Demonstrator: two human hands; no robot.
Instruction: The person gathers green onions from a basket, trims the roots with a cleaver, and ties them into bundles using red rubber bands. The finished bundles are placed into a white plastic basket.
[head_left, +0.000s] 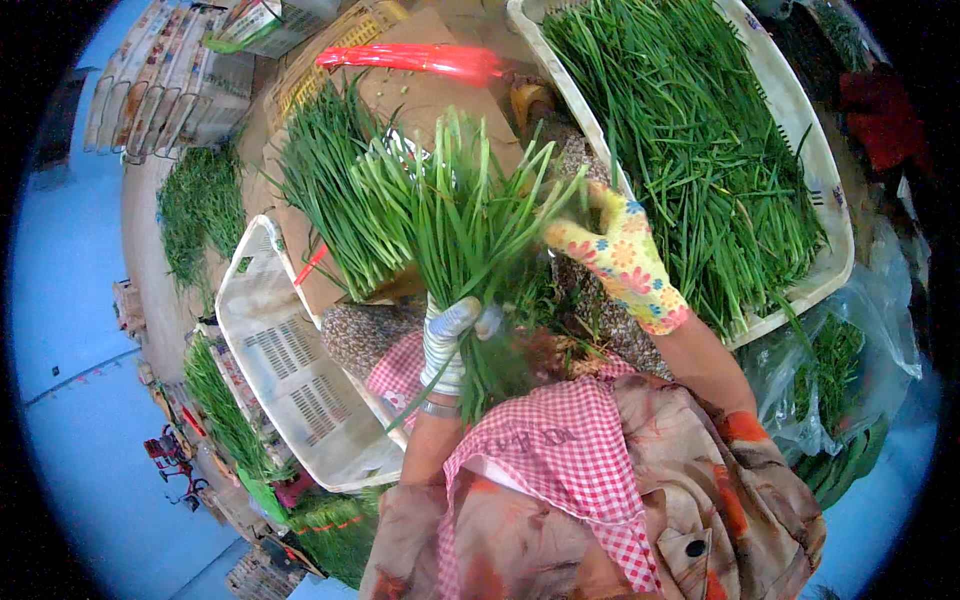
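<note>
My left hand (448, 337), in a striped white glove, is closed around a bunch of long green leafy stalks (469, 217), possibly garlic chives, their pale ends fanned upward. My right hand (615, 251), in a yellow flowered glove, is at the bunch's right edge, thumb and fingers spread around a few stalk ends; blur hides whether it grips them. Left of the held bunch, a pile of similar stalks (337, 187) lies on brown cardboard (420, 90). A bundle of red plastic ties or strips (412, 60) lies above it.
A large white crate (840, 225) full of green stalks stands at the upper right. Another white plastic crate (300, 360) is at the left. Stacked crates (172, 82) stand at the upper left. A clear plastic bag (862, 322) with greens lies at the right.
</note>
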